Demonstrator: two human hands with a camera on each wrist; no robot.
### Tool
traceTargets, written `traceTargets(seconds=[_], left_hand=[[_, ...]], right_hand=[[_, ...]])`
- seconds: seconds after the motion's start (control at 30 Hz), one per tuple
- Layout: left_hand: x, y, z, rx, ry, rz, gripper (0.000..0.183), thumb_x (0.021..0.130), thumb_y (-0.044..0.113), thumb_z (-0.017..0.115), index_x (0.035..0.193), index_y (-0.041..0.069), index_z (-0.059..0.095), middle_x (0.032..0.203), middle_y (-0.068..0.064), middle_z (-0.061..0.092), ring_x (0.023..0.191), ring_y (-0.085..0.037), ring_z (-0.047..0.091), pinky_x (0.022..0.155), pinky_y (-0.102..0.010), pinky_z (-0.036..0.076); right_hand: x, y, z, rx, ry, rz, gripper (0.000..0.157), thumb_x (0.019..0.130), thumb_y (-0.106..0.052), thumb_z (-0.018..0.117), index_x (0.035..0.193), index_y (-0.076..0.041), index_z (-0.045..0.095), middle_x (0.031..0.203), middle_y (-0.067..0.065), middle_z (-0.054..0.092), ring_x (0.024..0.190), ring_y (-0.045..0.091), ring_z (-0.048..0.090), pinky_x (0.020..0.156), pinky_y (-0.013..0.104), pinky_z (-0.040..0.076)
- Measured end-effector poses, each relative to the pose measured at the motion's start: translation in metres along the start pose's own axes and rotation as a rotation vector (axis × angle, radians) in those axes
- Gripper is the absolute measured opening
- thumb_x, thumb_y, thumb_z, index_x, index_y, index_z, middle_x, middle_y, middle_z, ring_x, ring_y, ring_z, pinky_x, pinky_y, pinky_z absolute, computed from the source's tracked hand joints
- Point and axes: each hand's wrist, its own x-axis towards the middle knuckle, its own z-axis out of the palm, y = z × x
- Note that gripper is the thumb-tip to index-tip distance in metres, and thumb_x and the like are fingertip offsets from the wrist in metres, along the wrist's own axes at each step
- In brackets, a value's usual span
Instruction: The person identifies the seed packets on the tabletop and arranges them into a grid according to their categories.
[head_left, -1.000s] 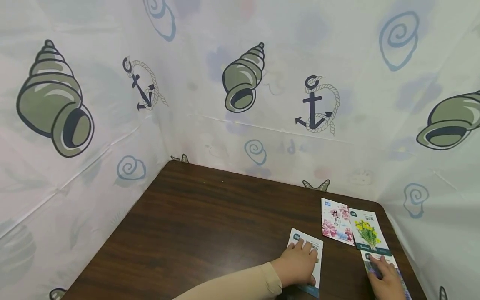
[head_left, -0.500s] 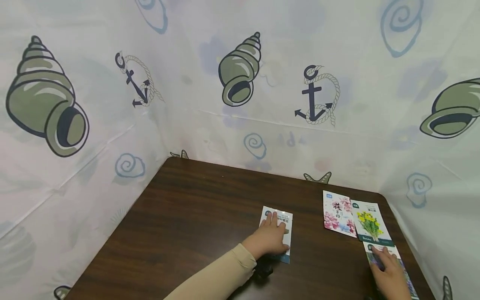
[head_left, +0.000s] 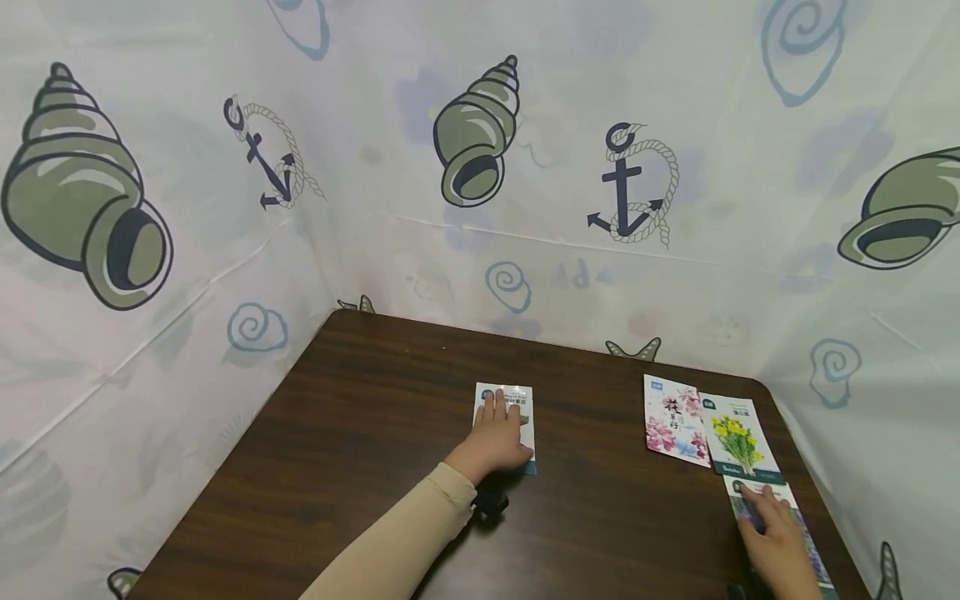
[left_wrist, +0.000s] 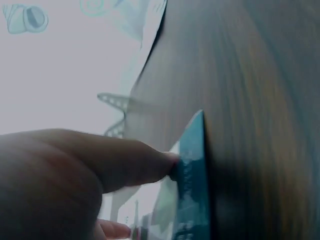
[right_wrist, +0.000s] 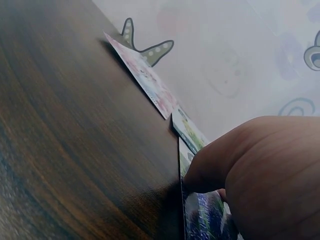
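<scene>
My left hand [head_left: 495,442] rests with straight, spread fingers on a white seed packet [head_left: 525,398] near the middle of the table. In the left wrist view, the thumb [left_wrist: 145,162] touches the packet close to its teal bottom band [left_wrist: 194,175]. At the right edge of the table, my right hand [head_left: 780,542] lies with relaxed fingers on another seed packet with purple flowers [right_wrist: 202,215], covering much of it. Just beyond it is a seed packet with yellow flowers [head_left: 737,442]. Left of that lies a pink-blossom packet [head_left: 675,425].
The dark wooden table [head_left: 360,467] has rounded far corners. A white curtain [head_left: 555,200] printed with shells and anchors surrounds its left, back and right sides. A small black object [head_left: 491,504] shows under the left wrist.
My left hand has slid its packet leftward and farther away across the table, from near the right-hand packets to the middle. The right hand has stayed on its packet. The head view shifted slightly.
</scene>
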Motion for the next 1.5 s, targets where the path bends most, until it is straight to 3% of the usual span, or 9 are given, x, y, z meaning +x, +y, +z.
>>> traceTargets(seconds=[0.23,0.37,0.57,0.7,0.9,1.03,1.3,1.5], left_hand=[[0.014,-0.026,-0.008,-0.041,-0.048,-0.041,0.099,0.1,0.047,0.067,0.174,0.002,0.02,0.182,-0.026,-0.006,0.171,-0.045,-0.008,0.138,-0.062,0.003],[0.027,-0.039,-0.01,-0.012,-0.064,-0.069,0.099,0.103,0.051,0.065,0.176,0.006,0.016,0.183,-0.021,-0.011,0.171,-0.042,-0.011,0.138,-0.062,0.001],[0.047,-0.053,-0.011,0.05,-0.146,-0.132,0.098,0.107,0.055,0.058,0.177,0.015,0.002,0.181,-0.011,-0.025,0.169,-0.033,-0.023,0.137,-0.058,-0.008],[0.061,-0.06,-0.012,0.041,-0.162,-0.105,0.096,0.109,0.056,0.052,0.177,0.017,-0.004,0.179,-0.008,-0.031,0.167,-0.03,-0.029,0.136,-0.057,-0.013],[0.075,-0.069,-0.015,0.066,-0.181,-0.073,0.098,0.108,0.058,0.052,0.177,0.017,-0.006,0.179,-0.008,-0.033,0.167,-0.03,-0.03,0.137,-0.057,-0.012],[0.08,-0.075,-0.019,0.102,-0.188,-0.091,0.101,0.108,0.063,0.053,0.176,0.02,-0.008,0.178,-0.004,-0.034,0.167,-0.027,-0.031,0.137,-0.055,-0.013],[0.091,-0.078,-0.026,0.118,-0.166,-0.041,0.09,0.114,0.058,0.044,0.177,0.017,-0.006,0.18,-0.008,-0.03,0.168,-0.03,-0.028,0.136,-0.056,-0.014],[0.092,-0.076,-0.033,0.061,-0.134,-0.024,0.092,0.111,0.055,0.052,0.178,0.014,0.002,0.182,-0.011,-0.023,0.17,-0.032,-0.023,0.134,-0.06,-0.017]], right_hand=[[0.002,0.003,-0.001,-0.01,-0.025,-0.004,0.065,0.108,-0.015,0.05,0.167,0.002,0.031,0.175,0.033,-0.01,0.16,0.064,-0.015,0.127,0.081,-0.001],[0.003,0.003,-0.002,-0.017,-0.028,-0.012,0.064,0.108,-0.015,0.048,0.167,0.003,0.03,0.174,0.033,-0.011,0.159,0.064,-0.016,0.126,0.081,-0.003],[0.001,0.002,-0.002,-0.018,-0.043,-0.027,0.066,0.106,-0.013,0.048,0.166,0.005,0.029,0.173,0.035,-0.011,0.158,0.066,-0.015,0.126,0.082,-0.003],[0.002,0.003,-0.004,-0.023,-0.048,-0.021,0.068,0.105,-0.012,0.047,0.167,0.005,0.026,0.173,0.034,-0.014,0.159,0.064,-0.019,0.126,0.08,-0.009],[0.003,0.006,-0.003,-0.03,-0.065,-0.015,0.069,0.104,-0.011,0.046,0.167,0.005,0.024,0.173,0.033,-0.017,0.159,0.063,-0.021,0.126,0.081,-0.009],[0.002,0.003,0.001,-0.024,-0.074,-0.026,0.069,0.104,-0.011,0.046,0.168,0.005,0.024,0.174,0.033,-0.016,0.159,0.063,-0.021,0.125,0.081,-0.009],[-0.001,-0.001,0.003,-0.018,-0.077,-0.015,0.069,0.105,-0.011,0.046,0.169,0.004,0.024,0.175,0.031,-0.017,0.16,0.061,-0.021,0.126,0.08,-0.009],[0.0,0.0,0.003,-0.018,-0.068,-0.027,0.07,0.104,-0.011,0.046,0.169,0.003,0.024,0.175,0.032,-0.015,0.16,0.061,-0.02,0.127,0.08,-0.008]])
